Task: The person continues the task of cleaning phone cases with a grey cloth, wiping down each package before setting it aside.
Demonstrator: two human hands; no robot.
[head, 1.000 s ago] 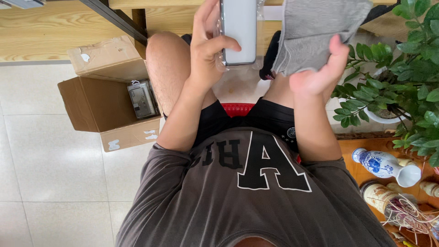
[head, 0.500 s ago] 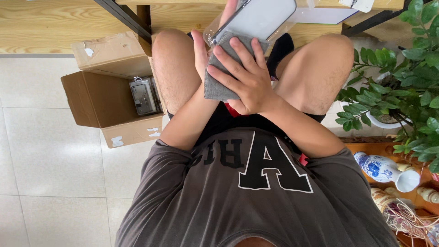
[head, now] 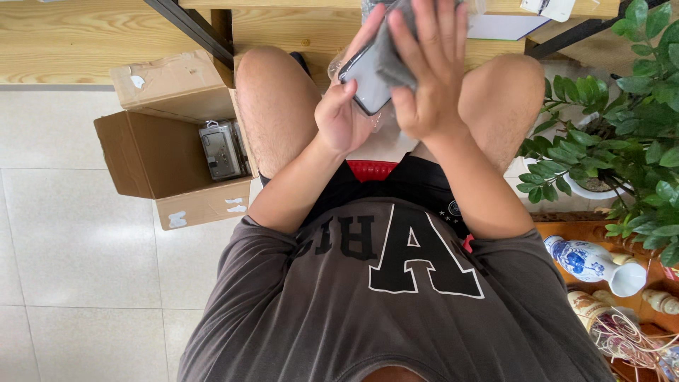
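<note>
Right hand (head: 428,85) lay flat with a grey cloth (head: 389,49) pressed on the phone (head: 368,78); left hand (head: 343,117) gripped the phone from below, up above the knees, near the wooden table (head: 85,35); a good wipe probably needed soft, even rubs and a firm hold underneath.

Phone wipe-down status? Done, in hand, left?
Done: the left hand has the phone up and the right hand has the grey cloth on it. In hand: the cloth is pressed against the screen. Left: cannot tell; the cloth covers much of it.
</note>
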